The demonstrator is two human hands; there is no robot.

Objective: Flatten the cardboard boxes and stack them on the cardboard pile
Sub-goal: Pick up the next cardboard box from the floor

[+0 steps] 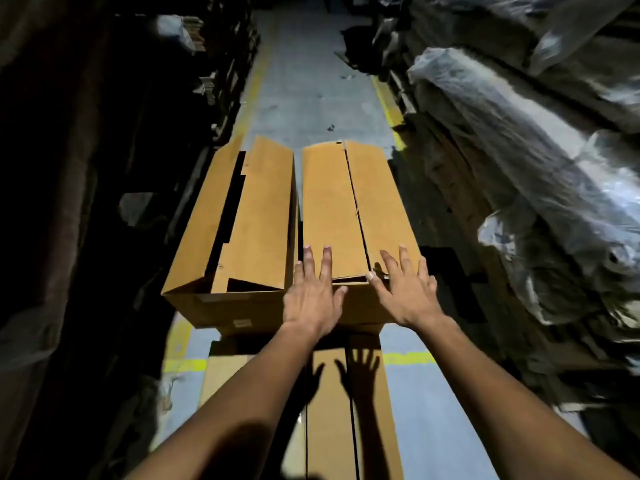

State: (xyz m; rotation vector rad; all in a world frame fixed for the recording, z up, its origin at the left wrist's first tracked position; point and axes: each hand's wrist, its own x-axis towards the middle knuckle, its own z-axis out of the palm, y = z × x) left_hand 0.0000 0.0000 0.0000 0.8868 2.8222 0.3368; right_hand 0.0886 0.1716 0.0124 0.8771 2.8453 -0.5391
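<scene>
Reaching out, left hand (313,299) and right hand (405,292) spread flat-fingered over a long cardboard box (349,209) (smooth, tan) running lengthwise away from them.

We see two boxes (263,216) of matt brown cardboard, smooth-faced. Flat cardboard sheets (332,410) lie on the dull grey floor (311,81). Glossy, crinkled plastic wrap (519,150) covers stacks at the right edge.

- The two cardboard boxes (263,216) were plain tan-brown
- The flattened cardboard (332,410) below was the same tan
- The floor (311,81) was grey, marked with yellow lines (388,105)
- The plastic wrapping (519,140) at right looked translucent whitish-grey
</scene>
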